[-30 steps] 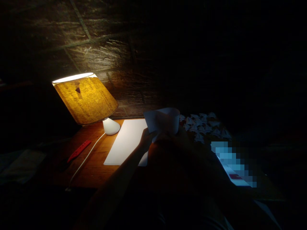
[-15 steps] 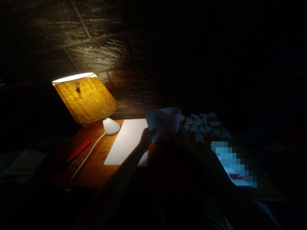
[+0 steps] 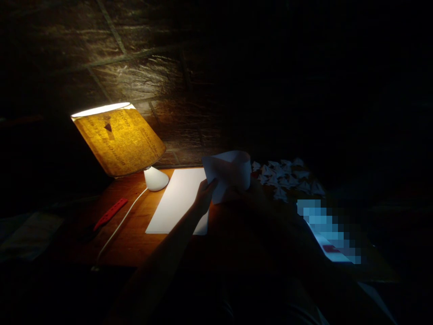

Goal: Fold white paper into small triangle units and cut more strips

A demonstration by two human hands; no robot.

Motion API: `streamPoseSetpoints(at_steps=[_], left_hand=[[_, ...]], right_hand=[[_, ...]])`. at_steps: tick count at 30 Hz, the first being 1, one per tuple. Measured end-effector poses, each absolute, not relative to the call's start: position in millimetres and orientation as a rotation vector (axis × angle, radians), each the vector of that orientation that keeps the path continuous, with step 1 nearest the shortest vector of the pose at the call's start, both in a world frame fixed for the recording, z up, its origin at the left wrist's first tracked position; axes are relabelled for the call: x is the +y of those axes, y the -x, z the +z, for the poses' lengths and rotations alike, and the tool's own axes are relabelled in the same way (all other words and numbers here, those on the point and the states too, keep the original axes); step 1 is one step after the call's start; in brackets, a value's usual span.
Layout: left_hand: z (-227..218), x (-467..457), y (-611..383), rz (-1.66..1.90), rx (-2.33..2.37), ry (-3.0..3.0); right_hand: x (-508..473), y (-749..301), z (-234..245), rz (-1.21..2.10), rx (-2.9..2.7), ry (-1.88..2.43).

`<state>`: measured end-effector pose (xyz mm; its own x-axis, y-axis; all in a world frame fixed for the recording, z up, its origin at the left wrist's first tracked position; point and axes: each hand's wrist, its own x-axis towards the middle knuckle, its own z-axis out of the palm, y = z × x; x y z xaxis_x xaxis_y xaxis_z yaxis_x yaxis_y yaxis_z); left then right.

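A white sheet of paper [image 3: 225, 169], curved over on itself, is held up between my two hands above the table. My left hand [image 3: 204, 196] pinches its left edge, with the thumb on the near face. In deep shadow, my right hand [image 3: 252, 194] grips the paper's lower right part; its separate fingers hardly show. Under and beside my left forearm lies a flat stack of white paper [image 3: 176, 203]. Several small folded paper pieces [image 3: 284, 176] are spread on the table just beyond my right hand.
A lit lamp [image 3: 120, 140] with a printed yellow shade stands at the left, its white cord [image 3: 120, 228] running to the front edge. Near the cord lies a red-handled tool [image 3: 110, 214]. A bright, pixelated screen [image 3: 328, 234] sits at right. A stone wall [image 3: 145, 76] rises behind.
The held sheet has shifted slightly left, and its curve looks rounder on the right side. Both hands keep their grip. The whole view has moved a little.
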<state>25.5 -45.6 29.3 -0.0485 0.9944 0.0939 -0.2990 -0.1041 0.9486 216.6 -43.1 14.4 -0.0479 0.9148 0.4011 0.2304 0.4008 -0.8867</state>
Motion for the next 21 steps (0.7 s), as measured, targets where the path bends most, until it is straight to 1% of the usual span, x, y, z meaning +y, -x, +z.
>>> streamPoseSetpoints(at_steps=[13,21], left_hand=[[27.3,-47.0,-24.9,1.424,0.965,-1.014],[31.7,-49.9,-26.4,1.409,1.05,-1.064]], right_hand=[[-46.3,-214.4,18.7,0.855,-1.525,1.054],[-47.8,-216.1,20.4,0.882,-1.519,1.061]])
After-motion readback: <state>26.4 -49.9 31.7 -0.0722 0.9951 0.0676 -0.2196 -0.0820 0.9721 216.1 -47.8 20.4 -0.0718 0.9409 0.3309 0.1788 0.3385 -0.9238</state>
